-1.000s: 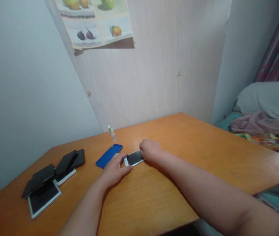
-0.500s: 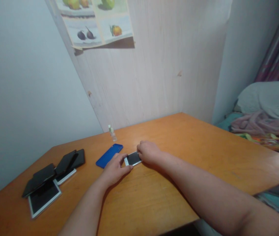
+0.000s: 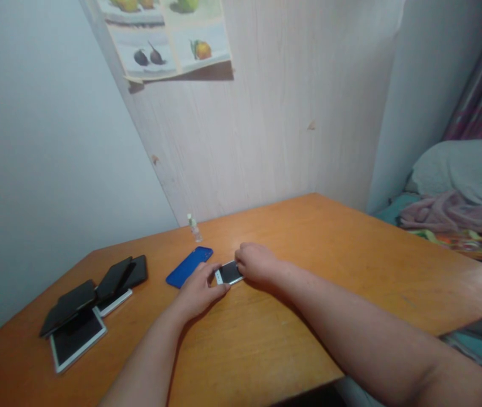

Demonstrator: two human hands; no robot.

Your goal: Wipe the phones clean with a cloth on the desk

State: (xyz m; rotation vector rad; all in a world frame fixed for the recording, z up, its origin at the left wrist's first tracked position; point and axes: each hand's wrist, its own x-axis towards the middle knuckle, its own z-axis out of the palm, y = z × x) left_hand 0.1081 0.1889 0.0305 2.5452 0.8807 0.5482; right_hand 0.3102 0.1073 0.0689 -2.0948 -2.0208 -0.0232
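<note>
Now, two-handed work on the white phone (image 3: 229, 272)

From the head camera, the action sits mid-desk (image 3: 245, 339): the phone lies face up, part of its dark screen showing. The left hand (image 3: 202, 285) has one end of it, thumb at the near edge, fingers at the far edge, a narrow grip holding that phone. And the right hand (image 3: 258, 263) is over the other end, fingers curled in, knuckles up; whether that grip pinches anything, I cannot tell, since the hand hides it. Just beyond the left hand, a blue phone-shaped piece (image 3: 188, 268) lies aslant, its near end partly behind the fingers; touching or not, no telling. Past it, towards the back edge, stands a small clear bottle (image 3: 195, 230). Over to the left, well apart from both hands, black flat items (image 3: 113, 277) overlap in a pile, with a white-edged tablet (image 3: 80, 336) poking out in front. Up on the wall (image 3: 266, 141), a fruit poster (image 3: 168, 42) runs out of the top of the view; far right, a pink blanket (image 3: 440, 212) lies rumpled.
</note>
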